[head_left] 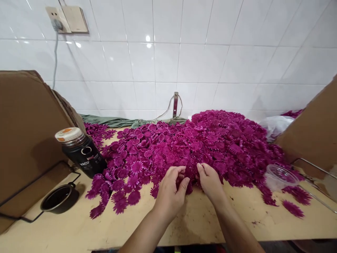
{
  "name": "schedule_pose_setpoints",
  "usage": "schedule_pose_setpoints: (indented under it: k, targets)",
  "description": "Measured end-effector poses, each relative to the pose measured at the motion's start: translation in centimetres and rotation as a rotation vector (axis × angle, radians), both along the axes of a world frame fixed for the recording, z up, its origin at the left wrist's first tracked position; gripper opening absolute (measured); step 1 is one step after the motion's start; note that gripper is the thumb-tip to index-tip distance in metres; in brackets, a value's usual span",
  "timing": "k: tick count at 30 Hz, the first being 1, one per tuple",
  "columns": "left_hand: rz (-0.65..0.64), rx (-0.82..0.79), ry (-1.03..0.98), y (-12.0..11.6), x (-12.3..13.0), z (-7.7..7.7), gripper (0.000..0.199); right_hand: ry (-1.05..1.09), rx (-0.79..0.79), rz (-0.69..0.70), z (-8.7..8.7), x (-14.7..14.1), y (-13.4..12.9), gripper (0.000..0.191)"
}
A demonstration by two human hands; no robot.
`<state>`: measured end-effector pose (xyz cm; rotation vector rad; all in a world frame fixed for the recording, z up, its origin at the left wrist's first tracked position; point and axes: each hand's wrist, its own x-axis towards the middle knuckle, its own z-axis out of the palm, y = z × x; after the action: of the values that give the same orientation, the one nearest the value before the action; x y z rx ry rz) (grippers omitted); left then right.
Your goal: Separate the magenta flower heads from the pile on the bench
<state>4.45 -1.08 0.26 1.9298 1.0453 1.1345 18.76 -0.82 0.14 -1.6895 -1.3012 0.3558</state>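
Observation:
A large heap of magenta artificial flower heads (163,151) lies across the wooden table (196,223), rising higher toward the right. At its front edge, my left hand (172,188) has curled fingers with the thumb apart from them, and nothing distinct shows in its grasp. Just to the right, my right hand (209,181) has its thumb and forefinger pinched together; whatever lies between the fingertips is too small and too close in colour to the heap to make out. Magenta petals show in the gap between the two hands, which do not touch.
A black flask (86,156) with a white lid and a dark cup in a wire holder (59,198) stand left. Cardboard (28,140) rises there, and more (313,140) at right, near a clear plastic tub (280,177). Green cloth (110,121) lies by the tiled wall.

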Motion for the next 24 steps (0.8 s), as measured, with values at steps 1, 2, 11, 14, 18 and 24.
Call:
schedule_pose_setpoints:
  k: [1,2,11,14,18,24]
  targets:
    - [-0.009,0.005,-0.003,-0.1,0.2,0.0,0.025,0.010,-0.003,0.003,0.1,-0.1,-0.1,0.030]
    - [-0.017,0.018,-0.008,-0.1,0.4,0.1,0.025,0.022,-0.006,0.010,0.1,-0.2,-0.3,0.030]
    - [0.072,0.085,0.042,-0.7,0.3,0.5,0.022,0.384,-0.029,0.272,0.4,-3.0,-2.5,0.029]
    - [0.131,0.004,0.035,-0.8,-0.2,0.4,0.023,0.581,-0.029,0.304,0.5,-3.5,-3.4,0.035]
    - [0.106,-0.108,0.045,-1.1,-0.6,0.2,0.022,0.621,-0.027,0.313,-0.4,-4.2,-4.1,0.042]
    - [0.151,-0.292,-0.174,-0.3,-0.8,0.1,0.016,0.473,0.064,0.137,-1.5,-4.3,-4.1,0.034]
